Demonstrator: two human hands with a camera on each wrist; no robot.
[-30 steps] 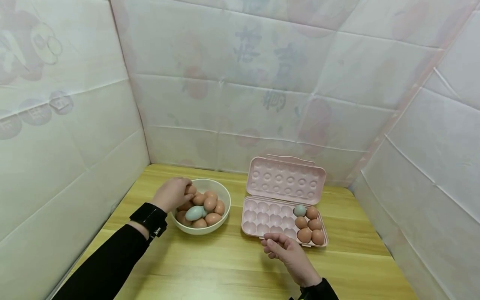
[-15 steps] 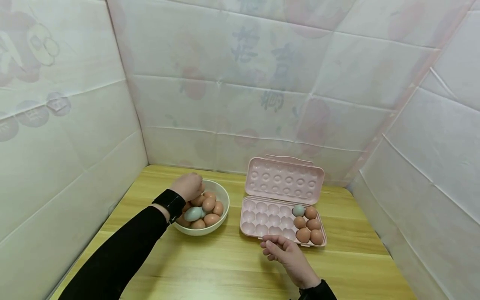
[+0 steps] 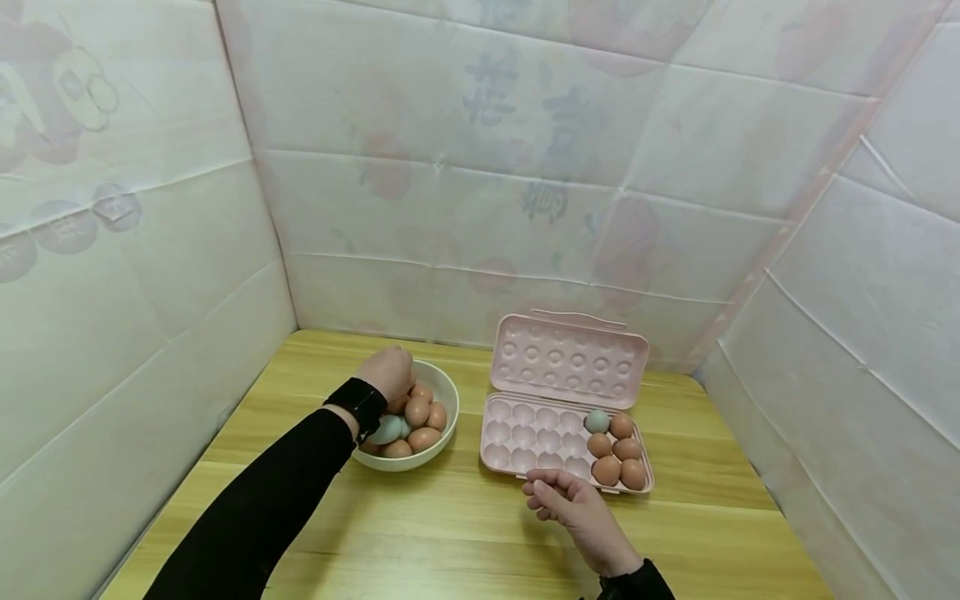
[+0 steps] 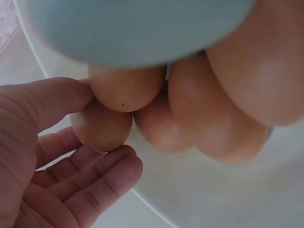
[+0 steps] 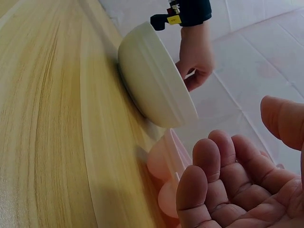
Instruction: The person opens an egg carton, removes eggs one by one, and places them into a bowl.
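Note:
My left hand reaches down into a cream bowl of eggs at its far left side. In the left wrist view, its thumb and curled fingers pinch a brown egg by the bowl's wall. A pale blue egg and several other brown eggs lie close by. My right hand, fingers loosely bent and holding nothing, hovers at the front edge of a pink egg carton. Its lid stands raised; brown eggs and one pale blue egg fill the right-hand cups.
Bowl and carton stand apart on a wood-grain table, bowl left, carton right. Pale printed sheets enclose the table at the back and both sides. The carton's raised lid leans back towards the rear sheet.
My left hand has moved right and deeper into the bowl, its wrist now covering part of the blue egg. The right hand and carton have stayed in place.

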